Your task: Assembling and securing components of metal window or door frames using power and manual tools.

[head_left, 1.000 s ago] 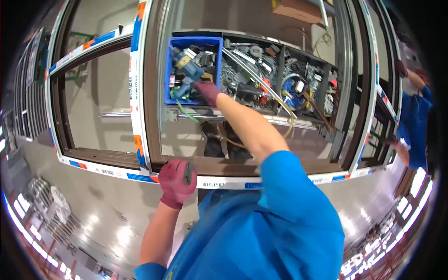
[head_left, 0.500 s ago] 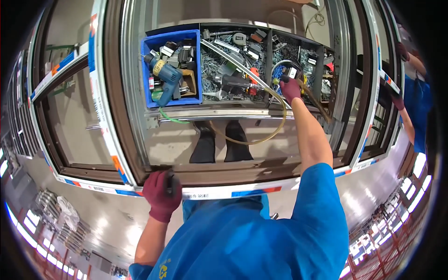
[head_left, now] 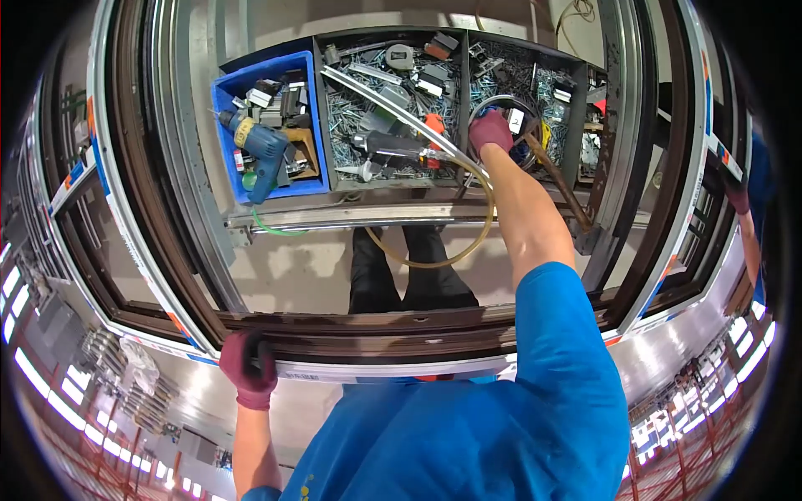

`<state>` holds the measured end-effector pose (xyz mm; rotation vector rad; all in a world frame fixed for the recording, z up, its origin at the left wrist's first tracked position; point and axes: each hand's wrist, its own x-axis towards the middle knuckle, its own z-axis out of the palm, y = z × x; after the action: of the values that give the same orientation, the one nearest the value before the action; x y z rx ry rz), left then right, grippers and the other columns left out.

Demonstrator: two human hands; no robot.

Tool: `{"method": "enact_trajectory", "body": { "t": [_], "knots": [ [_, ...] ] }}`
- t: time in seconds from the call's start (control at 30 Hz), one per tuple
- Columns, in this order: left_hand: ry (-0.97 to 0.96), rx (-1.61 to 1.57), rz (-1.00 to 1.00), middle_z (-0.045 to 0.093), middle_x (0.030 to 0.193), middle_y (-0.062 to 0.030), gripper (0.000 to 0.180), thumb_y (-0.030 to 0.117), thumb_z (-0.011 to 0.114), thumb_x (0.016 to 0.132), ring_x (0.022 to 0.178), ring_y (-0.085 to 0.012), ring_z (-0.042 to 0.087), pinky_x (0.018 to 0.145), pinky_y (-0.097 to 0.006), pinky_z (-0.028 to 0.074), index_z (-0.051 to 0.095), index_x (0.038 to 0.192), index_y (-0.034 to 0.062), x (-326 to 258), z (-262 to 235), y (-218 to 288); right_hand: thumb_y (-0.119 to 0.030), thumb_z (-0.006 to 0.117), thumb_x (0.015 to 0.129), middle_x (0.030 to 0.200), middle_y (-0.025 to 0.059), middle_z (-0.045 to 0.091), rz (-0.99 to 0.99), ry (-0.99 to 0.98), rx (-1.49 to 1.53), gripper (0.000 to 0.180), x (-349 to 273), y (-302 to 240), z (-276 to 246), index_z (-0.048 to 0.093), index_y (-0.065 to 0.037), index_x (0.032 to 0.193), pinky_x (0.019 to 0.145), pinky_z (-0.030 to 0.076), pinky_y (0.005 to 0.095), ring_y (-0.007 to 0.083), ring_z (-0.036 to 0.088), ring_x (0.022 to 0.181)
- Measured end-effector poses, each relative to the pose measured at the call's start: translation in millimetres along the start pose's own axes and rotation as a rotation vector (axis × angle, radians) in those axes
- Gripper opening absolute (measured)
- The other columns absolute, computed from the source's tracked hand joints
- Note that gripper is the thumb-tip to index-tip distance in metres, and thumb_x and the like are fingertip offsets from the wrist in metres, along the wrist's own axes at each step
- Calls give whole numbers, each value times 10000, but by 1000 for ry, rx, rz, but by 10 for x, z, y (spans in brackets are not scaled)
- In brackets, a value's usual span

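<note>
My right hand (head_left: 490, 132), in a maroon glove, reaches into a round metal-rimmed bowl (head_left: 472, 111) among the screws. Its fingertips are hidden inside. Beside it, a hammer-like tool with a long brown handle (head_left: 561, 182) leans over the bowl. My left hand (head_left: 248, 367), gloved alike, is curled at the near left corner of a brown window frame (head_left: 351, 338). A dark patch shows in its curl; whether that is the glove's palm or a held thing is unclear.
A blue bin (head_left: 322, 125) holds a teal power drill (head_left: 261, 150) and metal parts. The black divided tray (head_left: 464, 67) contains screws, a tape measure (head_left: 400, 57) and a dark caulking-gun-like tool (head_left: 391, 145). A yellowish hose (head_left: 434, 264) loops over the near rail.
My right hand has moved from beside the bowl into it, no longer showing the small black-and-green item at its fingers. My left hand appears further left and lower; the view has shifted.
</note>
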<state>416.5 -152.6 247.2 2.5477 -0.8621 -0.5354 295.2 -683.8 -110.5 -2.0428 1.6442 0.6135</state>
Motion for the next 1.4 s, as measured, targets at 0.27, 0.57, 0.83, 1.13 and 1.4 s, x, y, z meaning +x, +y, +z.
{"method": "enact_trajectory", "body": {
  "t": [0.27, 0.57, 0.83, 1.13, 1.4],
  "knots": [
    [-10, 88, 40, 672, 901, -180, 184, 42, 650, 865, 809, -366, 657, 758, -381, 522, 701, 1033, -16, -56, -25, -38, -439, 679, 971, 1081, 236, 757, -118, 109, 47, 413, -119, 244, -1, 701, -66, 1147, 905, 570, 533, 427, 722, 1058],
    [37, 40, 36, 687, 930, -187, 168, 44, 651, 902, 841, -375, 670, 787, -386, 534, 708, 1051, -7, -84, -6, -42, -250, 675, 1003, 980, 208, 765, -435, 202, 376, 265, 16, 924, 72, 686, -52, 1178, 835, 576, 472, 407, 734, 926],
    [28, 4, -26, 703, 972, -188, 189, 74, 697, 916, 878, -357, 693, 803, -381, 544, 716, 1086, -4, -161, -63, -58, -243, 701, 1040, 1057, 72, 685, -26, -711, 1359, 344, -409, 979, -655, 597, -70, 1318, 696, 554, 320, 162, 654, 843],
    [2, -468, -15, 712, 1200, -144, 350, 74, 720, 964, 1093, -254, 705, 959, -353, 548, 654, 1295, -19, 444, 589, 336, -167, 663, 1039, 1003, 65, 663, -142, -977, 1665, 150, -1145, 986, -1310, 618, -109, 1169, 727, 568, 355, 206, 683, 888],
    [-458, -1420, -1166, 722, 1244, -140, 492, 379, 691, 1024, 1127, -276, 702, 943, -387, 570, 621, 1358, 24, 2440, 4369, 202, -284, 671, 1010, 930, 50, 652, -101, -866, 1699, 193, -1986, 570, -1815, 633, -106, 1073, 607, 489, 294, 153, 610, 734]
  ]
}}
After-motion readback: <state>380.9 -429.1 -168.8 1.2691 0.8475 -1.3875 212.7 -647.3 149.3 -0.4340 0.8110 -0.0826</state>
